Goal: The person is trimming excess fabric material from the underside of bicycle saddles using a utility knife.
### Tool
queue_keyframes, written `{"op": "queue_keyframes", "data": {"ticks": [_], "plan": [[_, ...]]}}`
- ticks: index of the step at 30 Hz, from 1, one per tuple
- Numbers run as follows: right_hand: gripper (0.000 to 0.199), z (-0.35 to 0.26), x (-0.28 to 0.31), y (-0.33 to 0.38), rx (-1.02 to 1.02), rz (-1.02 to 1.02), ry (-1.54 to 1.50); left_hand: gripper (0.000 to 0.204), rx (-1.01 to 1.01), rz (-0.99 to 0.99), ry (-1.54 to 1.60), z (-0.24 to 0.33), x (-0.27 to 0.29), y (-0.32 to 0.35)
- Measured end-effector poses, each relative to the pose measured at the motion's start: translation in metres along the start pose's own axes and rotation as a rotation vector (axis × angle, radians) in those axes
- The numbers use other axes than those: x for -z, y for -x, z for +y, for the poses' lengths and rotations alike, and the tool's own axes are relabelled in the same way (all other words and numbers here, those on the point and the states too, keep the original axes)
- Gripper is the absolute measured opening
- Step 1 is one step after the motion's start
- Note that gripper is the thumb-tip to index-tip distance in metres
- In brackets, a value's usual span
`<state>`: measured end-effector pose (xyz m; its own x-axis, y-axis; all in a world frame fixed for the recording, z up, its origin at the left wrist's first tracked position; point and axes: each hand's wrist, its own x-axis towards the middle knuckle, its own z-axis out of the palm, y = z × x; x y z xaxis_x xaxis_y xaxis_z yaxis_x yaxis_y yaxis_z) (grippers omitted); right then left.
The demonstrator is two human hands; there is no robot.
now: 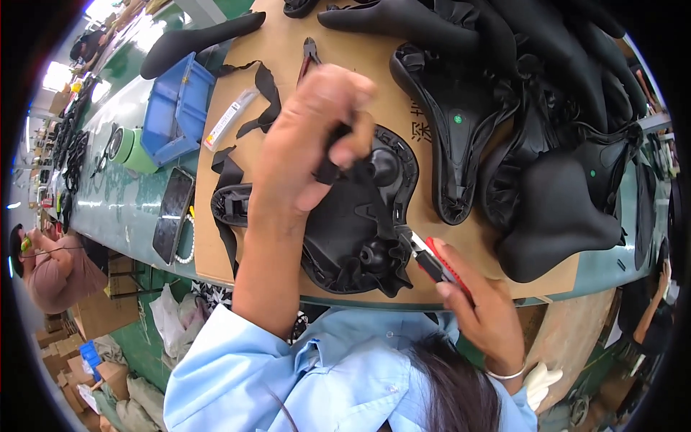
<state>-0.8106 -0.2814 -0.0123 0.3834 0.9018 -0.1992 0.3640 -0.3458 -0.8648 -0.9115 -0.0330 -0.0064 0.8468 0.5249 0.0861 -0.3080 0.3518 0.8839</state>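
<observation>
A black bicycle saddle (342,234) lies upside down on the cardboard in front of me, its cover gathered in folds round the wide end. My left hand (317,119) is raised over it, fingers curled round a strip of black cover material (380,210) that stretches down to the saddle's edge. In my right hand (479,306) is a red utility knife (440,265), its blade against the material at the saddle's right rim. My left hand and forearm hide part of the saddle's narrow end.
Several black saddles (461,122) crowd the right and far side. Cutting pliers (309,54), black offcuts (268,90) and a slim pack (230,119) lie beyond my left hand. Farther left are a blue bin (152,129), a green round container (131,150) and a phone (174,212).
</observation>
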Motion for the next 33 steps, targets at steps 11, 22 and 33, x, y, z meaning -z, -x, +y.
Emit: {"op": "queue_keyframes", "data": {"ticks": [11, 22, 33], "plan": [[0.045, -0.014, 0.005, -0.024, -0.237, -0.126, -0.091, 0.014, -0.737, -0.178, -1.416, -0.031, 0.018, 0.010], [0.046, -0.009, -0.011, -0.016, 0.143, 0.192, 0.302, 0.023, -0.087, 0.412, -0.612, 0.000, 0.031, 0.007], [0.045, -0.048, 0.039, -0.084, 0.370, -0.333, 0.715, 0.031, 0.059, 0.011, -0.412, 0.004, 0.024, 0.047]]}}
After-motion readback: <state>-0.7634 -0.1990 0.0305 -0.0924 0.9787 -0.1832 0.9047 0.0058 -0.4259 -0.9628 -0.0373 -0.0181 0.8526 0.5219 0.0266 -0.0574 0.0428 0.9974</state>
